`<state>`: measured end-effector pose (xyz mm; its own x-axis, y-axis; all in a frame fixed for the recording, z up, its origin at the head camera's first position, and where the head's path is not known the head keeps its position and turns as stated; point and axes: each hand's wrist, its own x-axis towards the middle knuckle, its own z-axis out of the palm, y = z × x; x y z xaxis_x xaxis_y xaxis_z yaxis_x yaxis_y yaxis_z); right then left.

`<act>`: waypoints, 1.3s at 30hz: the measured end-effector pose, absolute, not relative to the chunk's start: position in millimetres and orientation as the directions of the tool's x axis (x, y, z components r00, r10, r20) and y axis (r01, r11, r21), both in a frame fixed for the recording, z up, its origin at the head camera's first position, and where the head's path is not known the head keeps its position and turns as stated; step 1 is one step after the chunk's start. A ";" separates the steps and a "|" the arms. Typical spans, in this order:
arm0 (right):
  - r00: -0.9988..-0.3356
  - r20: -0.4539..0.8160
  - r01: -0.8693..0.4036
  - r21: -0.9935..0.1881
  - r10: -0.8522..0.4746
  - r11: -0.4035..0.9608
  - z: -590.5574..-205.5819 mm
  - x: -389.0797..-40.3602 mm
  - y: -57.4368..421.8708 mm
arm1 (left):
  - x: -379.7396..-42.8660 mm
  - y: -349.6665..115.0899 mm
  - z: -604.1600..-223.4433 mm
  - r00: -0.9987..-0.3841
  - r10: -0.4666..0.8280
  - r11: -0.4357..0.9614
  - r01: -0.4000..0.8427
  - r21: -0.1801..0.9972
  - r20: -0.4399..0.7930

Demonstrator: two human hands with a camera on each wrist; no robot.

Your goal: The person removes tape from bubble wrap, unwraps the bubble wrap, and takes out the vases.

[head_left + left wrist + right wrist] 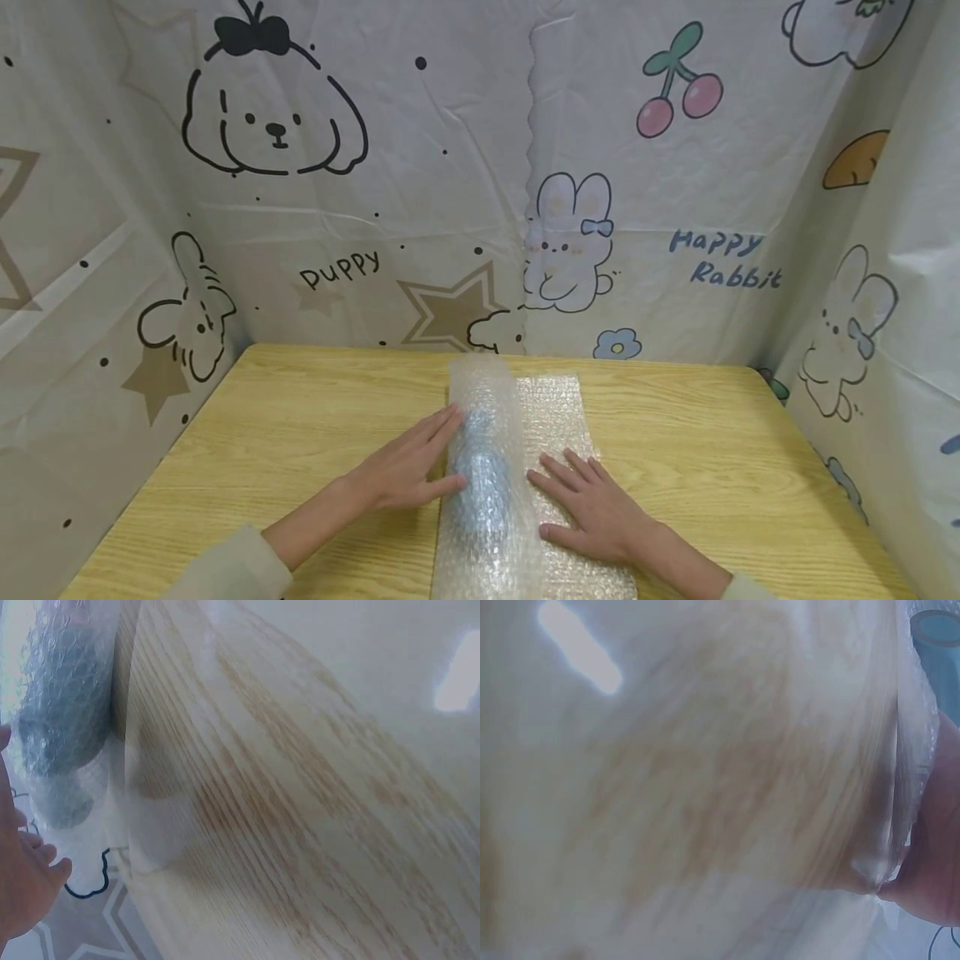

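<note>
**Blue bottle (482, 492) lies inside bubble wrap (555, 433) on the wood-grain table (300, 450)**

Head view: The bottle lies on its side near 6 o'clock on the table, its narrower end towards 12, with a layer of wrap over it. The left hand (412, 468) is at the bottle's 9 o'clock; its fingers are extended, released rather than clenched, and the fingertips and thumb rest against the outside of the wrapped roll. The right hand (596, 508) is between the bottle's 3 and 4 o'clock, fingers spread and unclenched on the flat part of the wrap, apart from the bottle. At 12 o'clock, beyond the table, hangs a printed cloth (450, 192).

Left wrist view: The bottle shows through the wrap at 10 o'clock, its narrow end pointing towards 6. The left hand is at 8 o'clock, cut by the edge; contact cannot be told here.

Right wrist view: The bottle's round rim shows at 2 o'clock. The right hand is between 3 and 4, its fingers hidden.
</note>
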<state>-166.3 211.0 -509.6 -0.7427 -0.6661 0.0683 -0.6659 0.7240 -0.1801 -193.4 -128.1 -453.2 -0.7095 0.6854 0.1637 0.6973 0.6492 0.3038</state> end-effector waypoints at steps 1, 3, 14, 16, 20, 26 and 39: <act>-0.742 0.069 -0.666 -0.181 -0.667 0.723 -509.4 -166.3 210.8 | -192.9 -126.7 -453.2 -0.709 0.683 0.647 0.698 0.308 0.173; -0.742 0.071 -0.667 -0.183 -0.667 0.722 -508.9 -166.2 210.5 | -191.5 -123.1 -452.4 -0.713 0.675 0.644 0.695 0.320 0.190; -0.742 0.072 -0.667 -0.189 -0.667 0.721 -506.0 -165.0 208.5 | -181.0 -87.1 -443.8 -0.798 0.567 0.704 0.597 0.383 0.201; -0.744 0.067 -0.664 -0.188 -0.665 0.724 -505.9 -165.2 208.4 | -178.1 -76.5 -440.5 -0.820 0.543 0.730 0.567 0.382 0.181; -0.747 0.058 -0.659 -0.193 -0.662 0.727 -505.6 -165.0 208.5 | -173.2 -55.0 -435.7 -0.848 0.511 0.777 0.526 0.346 0.139; -0.744 0.078 -0.664 -0.199 -0.664 0.721 -507.3 -163.9 208.0 | -169.8 -30.7 -434.8 -0.875 0.475 0.837 0.482 0.259 0.096; -0.741 0.105 -0.670 -0.165 -0.663 0.724 -509.1 -164.1 208.2 | -167.4 -19.3 -442.9 -0.873 0.473 0.874 0.482 0.065 0.117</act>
<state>-164.1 208.2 -509.1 -0.7414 -0.6628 0.1047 -0.6702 0.7235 -0.1655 -167.4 -19.3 -442.9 -0.8733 0.4729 0.1172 0.4819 0.8738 0.0652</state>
